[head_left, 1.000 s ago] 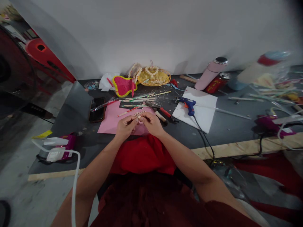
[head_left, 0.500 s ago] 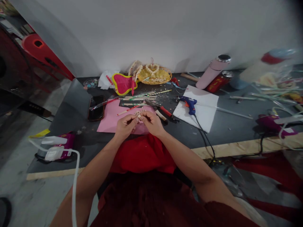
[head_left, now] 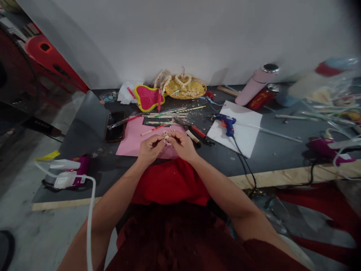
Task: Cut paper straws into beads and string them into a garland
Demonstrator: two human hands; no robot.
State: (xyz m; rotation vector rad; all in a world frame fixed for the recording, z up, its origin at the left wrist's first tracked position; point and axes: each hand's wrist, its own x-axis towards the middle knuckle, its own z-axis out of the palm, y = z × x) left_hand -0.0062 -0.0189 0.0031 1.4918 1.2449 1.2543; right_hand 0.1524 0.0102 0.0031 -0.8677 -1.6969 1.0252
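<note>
The left hand (head_left: pixel 150 149) and the right hand (head_left: pixel 182 145) meet over the near middle of the tabletop (head_left: pixel 270 150), fingertips pinched together on a small pale beaded piece (head_left: pixel 166 134) held between them, just above a pink sheet (head_left: pixel 129 143) that lies flat near the front edge. Just beyond the right hand lie red-handled pliers (head_left: pixel 194 131) and a scatter of thin sticks (head_left: pixel 169 113). To the left of the pink sheet rests a dark phone (head_left: pixel 115 126). Further right, a blue glue gun (head_left: pixel 227 123) sits on a white sheet (head_left: pixel 239 131), its black cord running to the front edge. Along the back edge stand a woven yellow basket (head_left: pixel 186 89) with bead garlands, a pink and yellow pouch (head_left: pixel 146 98), and, toward the right, a pink flask (head_left: pixel 255 84) tilted beside a red can (head_left: pixel 262 97). Near the front left corner lies a purple glue gun (head_left: pixel 77 171).
</note>
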